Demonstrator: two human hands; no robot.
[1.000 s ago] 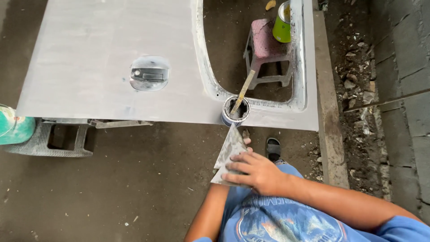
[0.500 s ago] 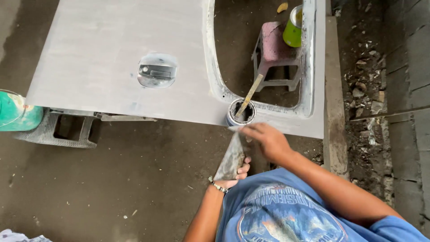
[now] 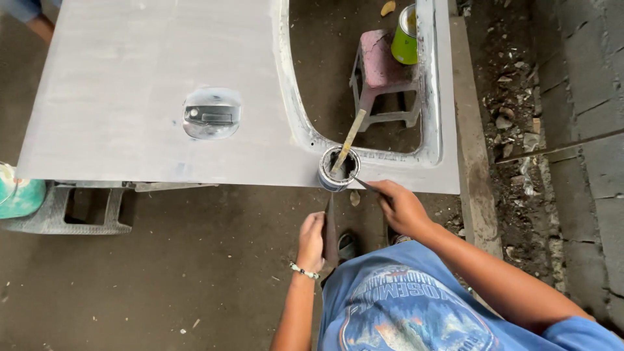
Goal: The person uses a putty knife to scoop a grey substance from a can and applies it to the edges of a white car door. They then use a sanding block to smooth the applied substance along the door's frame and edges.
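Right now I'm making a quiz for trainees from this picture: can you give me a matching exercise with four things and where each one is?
Things:
1. small tin
2. green can
3. pink stool
4. flat blade

Places:
A. in the left hand
B. on the grey panel's near edge, a stick standing in it
C. on the ground, seen through the panel's opening
D. on top of the stool

Pairs: 1-B, 2-D, 3-C, 4-A

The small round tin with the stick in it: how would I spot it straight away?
Find the big grey sanded car door panel lying flat. At its near edge, below the window opening, stands the small round metal tin, just ahead of the right hand. Unlike the green can, it holds a wooden stick.
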